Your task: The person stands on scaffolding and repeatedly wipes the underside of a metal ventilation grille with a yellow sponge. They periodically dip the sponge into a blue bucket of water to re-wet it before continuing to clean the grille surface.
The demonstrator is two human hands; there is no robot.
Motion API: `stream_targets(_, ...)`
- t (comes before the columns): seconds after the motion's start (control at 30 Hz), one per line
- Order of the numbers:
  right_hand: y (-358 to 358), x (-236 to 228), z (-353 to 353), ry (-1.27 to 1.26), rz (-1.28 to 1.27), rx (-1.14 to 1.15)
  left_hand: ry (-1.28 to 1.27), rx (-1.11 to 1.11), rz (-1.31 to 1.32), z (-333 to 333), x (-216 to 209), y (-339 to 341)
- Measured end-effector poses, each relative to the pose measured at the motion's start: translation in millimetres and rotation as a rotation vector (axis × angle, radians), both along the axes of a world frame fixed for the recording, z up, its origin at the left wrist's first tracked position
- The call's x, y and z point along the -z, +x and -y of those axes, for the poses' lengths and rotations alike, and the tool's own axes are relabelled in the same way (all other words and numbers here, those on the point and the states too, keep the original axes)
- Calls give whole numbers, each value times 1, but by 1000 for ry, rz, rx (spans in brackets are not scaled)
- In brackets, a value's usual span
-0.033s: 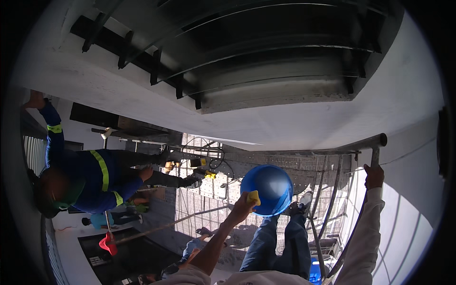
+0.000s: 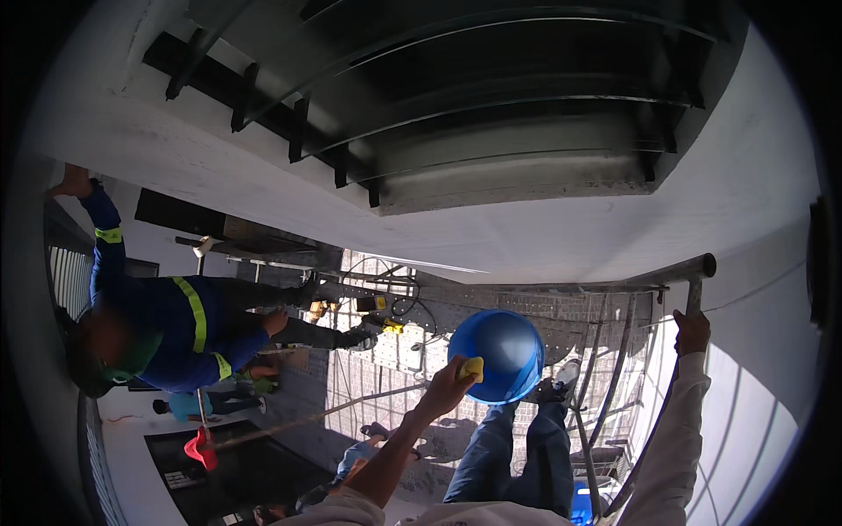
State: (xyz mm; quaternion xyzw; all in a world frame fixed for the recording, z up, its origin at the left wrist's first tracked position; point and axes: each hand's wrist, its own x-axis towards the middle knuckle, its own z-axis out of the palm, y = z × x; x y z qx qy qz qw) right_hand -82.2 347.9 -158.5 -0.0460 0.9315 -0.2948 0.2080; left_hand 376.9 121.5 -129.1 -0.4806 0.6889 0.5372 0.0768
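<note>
My left hand (image 2: 445,388) is closed round a small yellow sponge (image 2: 472,369). It holds the sponge at the left rim of a round blue bucket (image 2: 498,346), which is in front of my legs; whether it touches the rim I cannot tell. My right hand (image 2: 692,332), farther right and apart from the bucket, is wrapped round a grey metal scaffold pole (image 2: 695,296). Below that hand, my sleeved forearm runs along a dark rail.
A louvred window (image 2: 491,114) opens in the white wall (image 2: 491,237) ahead. On the left stands a co-worker (image 2: 189,324) in blue with reflective bands. Yellow-and-black tools (image 2: 386,324) and a cable lie on the perforated platform. A red hard hat (image 2: 201,449) shows lower left.
The whole view has shifted slightly right and down. My left hand still holds the sponge at the bucket, and my right hand keeps its grip on the pole.
</note>
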Motion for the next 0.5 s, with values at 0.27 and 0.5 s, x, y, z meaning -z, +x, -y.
stream_targets(0.27, -11, 15, 1, -10, -142, -66, -873, 106, -390, 109, -202, -43)
stream_targets(0.5, -7, 29, -5, -190, -197, -23, -1956, 69, -580, 173, -377, -57)
